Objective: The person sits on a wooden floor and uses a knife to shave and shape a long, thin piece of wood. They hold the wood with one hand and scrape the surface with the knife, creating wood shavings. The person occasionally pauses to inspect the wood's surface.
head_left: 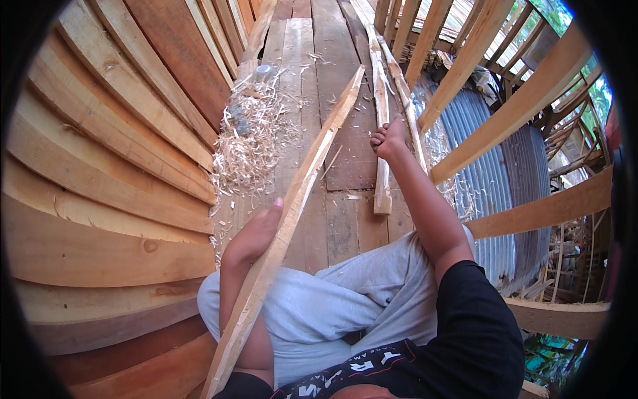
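Observation:
A long, roughly hewn wooden strip (302,179) slants from beside my chest up and away across the floorboards. My left hand (259,229) grips it from its left side, thumb up along the edge and the other fingers hidden behind the wood. Farther off to the right, my right hand (392,137) is closed with curled fingers. It is over a second pale strip (382,173) lying on the boards, with another thin strip (407,100) close by its outer side. Whatever the right hand holds, if anything, is hidden.
Curly wood shavings (249,149) are heaped on the plank floor (342,226), with a small clear container (264,73) at their far end. Stacked boards (113,179) form a wall at left. Wooden railing slats (468,60) stand at right, above corrugated metal sheets (482,193).

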Demonstrator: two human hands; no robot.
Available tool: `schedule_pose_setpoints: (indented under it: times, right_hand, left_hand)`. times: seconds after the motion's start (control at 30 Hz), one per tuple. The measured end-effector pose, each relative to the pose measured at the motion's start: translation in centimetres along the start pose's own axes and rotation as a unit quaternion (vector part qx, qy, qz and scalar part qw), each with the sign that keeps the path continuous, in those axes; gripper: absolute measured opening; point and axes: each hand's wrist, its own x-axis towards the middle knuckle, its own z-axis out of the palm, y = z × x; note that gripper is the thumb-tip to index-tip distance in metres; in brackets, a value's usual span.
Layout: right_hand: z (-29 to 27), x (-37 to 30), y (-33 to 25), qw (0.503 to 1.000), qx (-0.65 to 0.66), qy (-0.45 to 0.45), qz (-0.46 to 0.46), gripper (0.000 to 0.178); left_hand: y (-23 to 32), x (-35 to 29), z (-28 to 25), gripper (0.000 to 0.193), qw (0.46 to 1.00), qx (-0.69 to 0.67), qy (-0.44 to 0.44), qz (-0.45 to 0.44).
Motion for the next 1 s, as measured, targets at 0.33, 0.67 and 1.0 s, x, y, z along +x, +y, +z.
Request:
schedule_pose_setpoints:
  times: [0.33,0.67,1.0]
  right_hand:
    - [3.9,-6.2,2.3,0.622,-0.699,-0.225,-0.271,0.041]
    - [3.3,-8.9,-0.6,0.780,-0.544,-0.299,0.081,0.058]
    - [1.5,-5.8,0.6,0.719,-0.630,-0.237,0.171,0.036]
  left_hand:
    - [-0.1,-0.1,0.3,0.057,0.999,-0.025,0.011,0.022]
    - [0.4,-0.2,0.1,0.066,1.000,0.017,0.007,0.001]
    - [-0.2,0.0,0.0,0.068,1.000,0.012,0.000,0.014]
